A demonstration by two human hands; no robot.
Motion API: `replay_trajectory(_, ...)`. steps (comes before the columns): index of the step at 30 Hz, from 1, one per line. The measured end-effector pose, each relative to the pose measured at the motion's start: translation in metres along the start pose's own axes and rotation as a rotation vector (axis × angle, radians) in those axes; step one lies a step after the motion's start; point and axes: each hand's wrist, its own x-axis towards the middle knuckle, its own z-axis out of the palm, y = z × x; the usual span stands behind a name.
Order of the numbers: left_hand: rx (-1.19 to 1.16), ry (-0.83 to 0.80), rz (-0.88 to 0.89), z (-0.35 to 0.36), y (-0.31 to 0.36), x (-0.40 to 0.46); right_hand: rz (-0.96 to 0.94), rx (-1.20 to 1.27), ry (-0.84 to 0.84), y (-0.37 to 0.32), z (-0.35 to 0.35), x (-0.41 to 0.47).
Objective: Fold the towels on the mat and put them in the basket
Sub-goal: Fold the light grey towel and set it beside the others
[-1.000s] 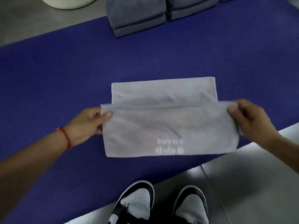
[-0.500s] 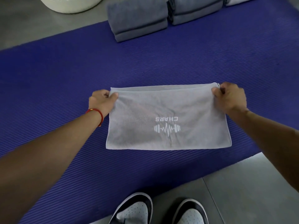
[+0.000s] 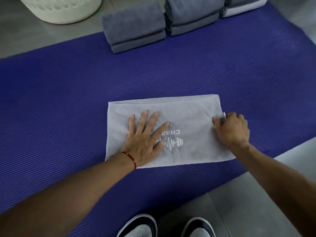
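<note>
Pinning the towel (image 3: 193, 115) flat with splayed left hand (image 3: 145, 135), right hand (image 3: 230, 129) pinches its three-o'clock edge, ready to fold.

Matt cloth towel (image 3: 188, 115) on a ribbed foam mat (image 3: 68, 100).

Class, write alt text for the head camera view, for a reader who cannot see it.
A person's left hand presses flat on a folded light grey towel on a purple mat, while the right hand pinches its right edge. Folded dark grey towels and a white basket sit beyond.
</note>
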Motion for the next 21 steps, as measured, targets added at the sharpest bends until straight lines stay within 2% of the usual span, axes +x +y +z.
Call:
replay_trajectory(2,0.007,0.013,-0.004,-0.003,0.0,0.0,0.041,0.031,-0.08,-0.003,-0.004,0.005)
replay_trajectory(6,-0.016,0.098,0.074,-0.01,0.003,-0.021,-0.024,0.1,-0.119,-0.009,-0.017,0.006)
replay_trajectory(13,-0.005,-0.038,0.06,0.003,0.0,-0.036,0.076,0.301,-0.264,-0.009,-0.033,0.017)
replay_trajectory(15,-0.006,-0.06,0.071,-0.001,0.002,-0.037,0.098,0.423,-0.376,-0.012,-0.042,0.018)
replay_trajectory(18,-0.054,-0.144,0.062,-0.01,0.001,-0.036,0.09,0.51,-0.64,-0.013,-0.065,0.015)
replay_trajectory(21,-0.201,-0.207,0.01,-0.037,0.009,-0.03,0.088,0.578,-0.829,-0.014,-0.09,0.01)
